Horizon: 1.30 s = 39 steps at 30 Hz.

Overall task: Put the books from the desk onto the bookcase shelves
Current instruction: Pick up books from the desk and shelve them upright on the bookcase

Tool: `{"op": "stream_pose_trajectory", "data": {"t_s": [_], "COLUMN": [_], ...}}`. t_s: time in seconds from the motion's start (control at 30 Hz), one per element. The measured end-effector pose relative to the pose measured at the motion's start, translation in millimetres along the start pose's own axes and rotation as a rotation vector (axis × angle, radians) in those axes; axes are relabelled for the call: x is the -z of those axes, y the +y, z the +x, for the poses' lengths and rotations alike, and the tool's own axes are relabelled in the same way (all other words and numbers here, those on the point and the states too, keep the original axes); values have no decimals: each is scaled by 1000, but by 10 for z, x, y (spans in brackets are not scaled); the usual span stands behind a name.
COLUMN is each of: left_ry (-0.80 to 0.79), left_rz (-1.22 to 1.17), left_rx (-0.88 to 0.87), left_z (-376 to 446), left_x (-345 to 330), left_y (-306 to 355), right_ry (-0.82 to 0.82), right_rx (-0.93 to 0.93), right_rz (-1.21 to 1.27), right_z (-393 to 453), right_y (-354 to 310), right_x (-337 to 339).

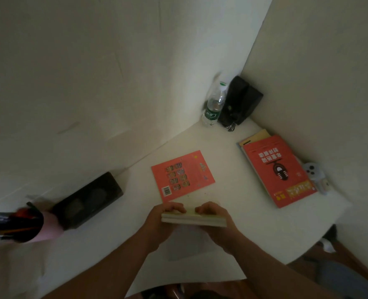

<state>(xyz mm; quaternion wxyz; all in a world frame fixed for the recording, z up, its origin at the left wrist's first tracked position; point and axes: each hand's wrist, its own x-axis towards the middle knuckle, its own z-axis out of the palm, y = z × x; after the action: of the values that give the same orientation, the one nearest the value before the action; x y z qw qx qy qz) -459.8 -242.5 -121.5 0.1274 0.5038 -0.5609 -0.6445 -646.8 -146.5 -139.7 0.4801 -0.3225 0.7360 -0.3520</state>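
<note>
Both hands held a pale, thick book (193, 220) just above the white bench (232, 244), near its front edge. The left hand (164, 214) gripped the book's left end and the right hand (216, 213) its right end, each with fingers curled over the top edge, so the book lay between them with its page edges facing the camera. Just beyond the hands a thin coral-red book (182, 175) lay flat on the bench, back cover up, its near corner close to the left hand. Well to the right, a larger red book (279, 169) rested on top of other books by the wall. A water bottle (213, 105) stood in the far corner beside a black speaker (240, 100); another speaker (88, 199) and a pink pen holder (27, 225) sat to the left.
</note>
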Motion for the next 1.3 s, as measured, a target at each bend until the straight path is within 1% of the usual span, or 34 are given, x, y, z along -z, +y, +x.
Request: {"op": "stream_pose_trajectory", "data": {"t_s": [0.1,0.17,0.2,0.3,0.37,0.4,0.5,0.6,0.67,0.7,0.73,0.83,0.9,1.0,1.07,1.13,1.2,1.3], "left_ry": [31,50,33,-78,-94,-99,-208,-225,-267,-286,-265,-126,17,191,280,334,353,347], "left_rz": [33,-34,-82,-224,-327,-378,-522,-670,-734,-723,-678,-497,-441,-546,-589,-629,-657,-643], "left_rx": [-16,-8,1,60,99,122,194,280,285,262,243,172,120,10,-66,-107,-118,-154], "left_z": [59,47,37,-32,-80,-109,-155,-172,-177,-182,-187,-211,-277,-414,-542,-711,-933,-1315], "left_x": [-35,-3,11,19,28,32,59,134,186,206,230,351,469,663,801,943,1062,1175], "left_y": [13,130,208,428,547,601,682,723,761,775,794,901,1016,1157,1234,1289,1312,1332], "right_ry": [1,11,0,-113,-194,-210,-271,-327,-383,-428,-480,-629,-712,-815,-878,-982,-1084,-1127], "right_rx": [6,-16,-44,-96,-107,-125,-156,-156,-173,-186,-204,-273,-288,-337,-321,-272,-244,-237], "right_rz": [5,90,157,352,466,508,558,596,610,628,651,678,662,683,698,702,710,655], "right_z": [95,87,80,49,17,15,11,20,38,46,48,56,67,58,41,-23,-86,-274], "right_y": [34,-120,-200,-350,-413,-424,-447,-502,-548,-569,-596,-702,-838,-1022,-1151,-1300,-1388,-1452], "right_x": [0,36,52,88,97,95,66,70,96,111,124,94,18,-166,-304,-450,-598,-838]}}
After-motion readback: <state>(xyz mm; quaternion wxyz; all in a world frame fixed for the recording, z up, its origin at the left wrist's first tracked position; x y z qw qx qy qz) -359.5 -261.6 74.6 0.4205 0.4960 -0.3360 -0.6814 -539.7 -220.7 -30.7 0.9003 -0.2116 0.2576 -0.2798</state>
